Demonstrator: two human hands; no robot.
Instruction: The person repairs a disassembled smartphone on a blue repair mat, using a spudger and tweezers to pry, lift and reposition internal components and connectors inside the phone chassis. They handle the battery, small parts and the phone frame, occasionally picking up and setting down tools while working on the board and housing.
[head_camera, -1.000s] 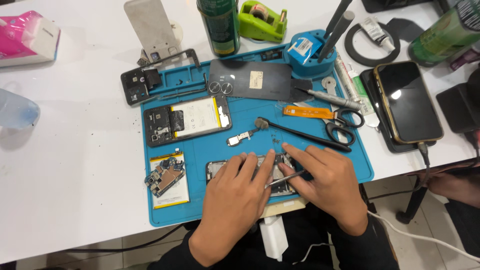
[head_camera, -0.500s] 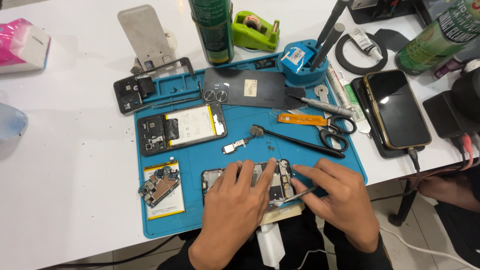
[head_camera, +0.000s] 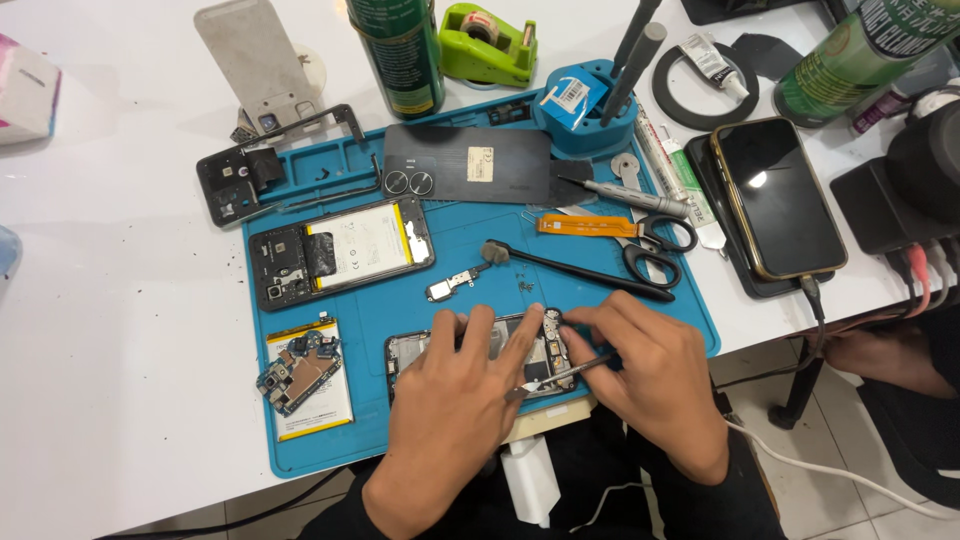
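Note:
An opened phone (head_camera: 548, 345) lies at the near edge of the blue repair mat (head_camera: 450, 250), its inner parts showing. My left hand (head_camera: 455, 410) lies flat over its left half, fingers spread, pressing it down. My right hand (head_camera: 655, 375) pinches thin metal tweezers (head_camera: 560, 375) whose tip touches the phone's inside near my left fingertips. A small loose part (head_camera: 452, 284) lies just beyond the phone.
On the mat: another opened phone with a battery (head_camera: 340, 250), a circuit board on a battery (head_camera: 300, 375), a black back cover (head_camera: 470, 165), a brush (head_camera: 575, 270), scissors (head_camera: 655, 245). A dark phone (head_camera: 780, 195) lies right; a green bottle (head_camera: 398, 50) and tape dispenser (head_camera: 485, 40) stand behind.
The view has shifted slightly. My hands stay on the phone; the tweezers' tip has moved a little within it.

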